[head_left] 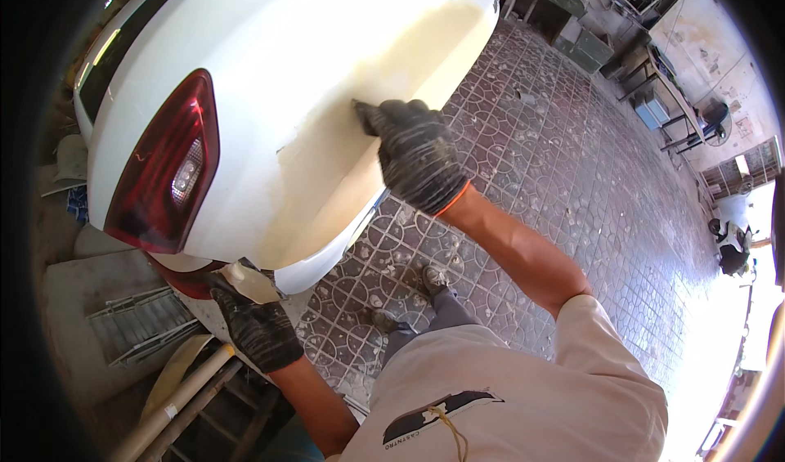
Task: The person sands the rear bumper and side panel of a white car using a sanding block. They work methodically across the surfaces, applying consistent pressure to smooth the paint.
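A white car's rear panel (245, 20) fills the upper left, with a broad smear of tan body filler (315, 168) along its lower edge. My right hand (417, 151), in a dark work glove with an orange cuff, is closed over this tan area. A small dark edge shows at its fingertips, and I cannot make out what it is. Below the red tail light (168, 163), my left hand (257, 323), gloved too, grips a small flat plate (253, 284) with cream-coloured putty on it. Its fingers are partly hidden behind the plate.
Patterned paving tiles (564, 151) cover the floor beside the car. Wooden poles (176, 409) and a metal rack (143, 323) lie at lower left, close to my left arm. A table (666, 86), a fan (718, 125) and green boxes (585, 49) stand along the far wall.
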A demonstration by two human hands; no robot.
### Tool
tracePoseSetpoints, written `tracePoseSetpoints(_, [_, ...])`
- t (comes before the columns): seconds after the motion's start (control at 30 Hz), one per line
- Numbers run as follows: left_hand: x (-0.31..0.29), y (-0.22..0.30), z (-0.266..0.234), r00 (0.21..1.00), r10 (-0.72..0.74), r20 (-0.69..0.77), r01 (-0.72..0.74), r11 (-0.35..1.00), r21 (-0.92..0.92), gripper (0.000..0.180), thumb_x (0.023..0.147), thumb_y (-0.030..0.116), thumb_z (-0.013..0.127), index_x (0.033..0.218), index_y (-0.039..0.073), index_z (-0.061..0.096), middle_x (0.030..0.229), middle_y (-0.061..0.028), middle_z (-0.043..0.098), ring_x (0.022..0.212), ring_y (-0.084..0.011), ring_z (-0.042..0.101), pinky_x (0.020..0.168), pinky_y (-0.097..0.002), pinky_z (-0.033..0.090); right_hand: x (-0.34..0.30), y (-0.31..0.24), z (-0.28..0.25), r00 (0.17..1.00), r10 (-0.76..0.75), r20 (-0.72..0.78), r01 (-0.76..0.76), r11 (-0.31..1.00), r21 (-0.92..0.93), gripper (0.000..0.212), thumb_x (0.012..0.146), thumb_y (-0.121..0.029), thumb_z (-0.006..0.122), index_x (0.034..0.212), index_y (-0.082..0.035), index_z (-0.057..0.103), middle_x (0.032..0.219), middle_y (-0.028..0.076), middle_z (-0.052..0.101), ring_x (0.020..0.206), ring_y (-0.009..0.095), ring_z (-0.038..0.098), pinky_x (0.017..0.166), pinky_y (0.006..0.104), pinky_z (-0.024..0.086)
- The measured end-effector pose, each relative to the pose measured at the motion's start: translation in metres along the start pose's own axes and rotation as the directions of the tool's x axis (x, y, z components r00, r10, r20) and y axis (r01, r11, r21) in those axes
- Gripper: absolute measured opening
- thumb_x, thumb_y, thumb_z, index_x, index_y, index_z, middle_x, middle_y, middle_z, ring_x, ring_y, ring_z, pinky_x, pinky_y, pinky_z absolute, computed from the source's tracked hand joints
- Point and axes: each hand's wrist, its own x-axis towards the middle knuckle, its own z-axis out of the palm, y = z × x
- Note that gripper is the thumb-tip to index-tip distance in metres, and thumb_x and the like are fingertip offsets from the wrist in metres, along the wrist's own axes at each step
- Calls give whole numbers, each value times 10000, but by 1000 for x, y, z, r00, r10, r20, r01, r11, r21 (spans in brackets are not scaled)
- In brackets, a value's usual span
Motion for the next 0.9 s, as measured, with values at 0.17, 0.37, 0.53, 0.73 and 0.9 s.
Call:
tracePoseSetpoints(0.17, [-1,12,3,984,176,-3,-173,971,165,409,1106,135,443,1458,-73,456,1484,-194,541,1339,-262,539,1187,-377,400,-9,-53,1,996,19,88,-16,999,-34,389,770,-149,647,1125,10,646,1009,155,610,891,326,624,745,487,516])
tracePoseSetpoints(0.37, [-2,1,-20,906,388,169,-414,727,548,523,1066,183,494,1495,-101,403,1498,-235,522,1357,-307,538,1189,-377,382,-15,-109,9,918,141,370,-151,989,-1,533,761,-139,638,1248,73,608,1145,222,605,936,360,604,747,495,503])
tracePoseSetpoints(0.53, [7,-22,-30,923,367,120,-386,869,311,663,1059,354,486,1504,-125,375,1494,-270,517,1376,-340,527,1186,-417,381,-25,-148,17,950,107,294,-116,993,14,456,794,-172,626,1188,57,635,1128,201,598,959,329,599,769,479,496])
tracePoseSetpoints(0.73, [18,-10,-28,983,-132,129,162,950,-266,531,1130,287,371,1538,-52,350,1569,-211,444,1407,-296,481,1200,-388,363,-37,-180,29,950,70,305,-89,995,48,408,818,-182,609,1153,49,640,1117,160,586,1004,316,579,810,452,490])
tracePoseSetpoints(0.9, [34,-10,-28,979,-141,148,176,951,-255,436,1136,231,370,1486,-25,413,1454,-156,528,1298,-246,536,1153,-346,400,-41,-194,36,951,73,299,-124,980,157,493,821,-191,600,1248,54,593,1096,157,573,1002,319,577,828,460,485])
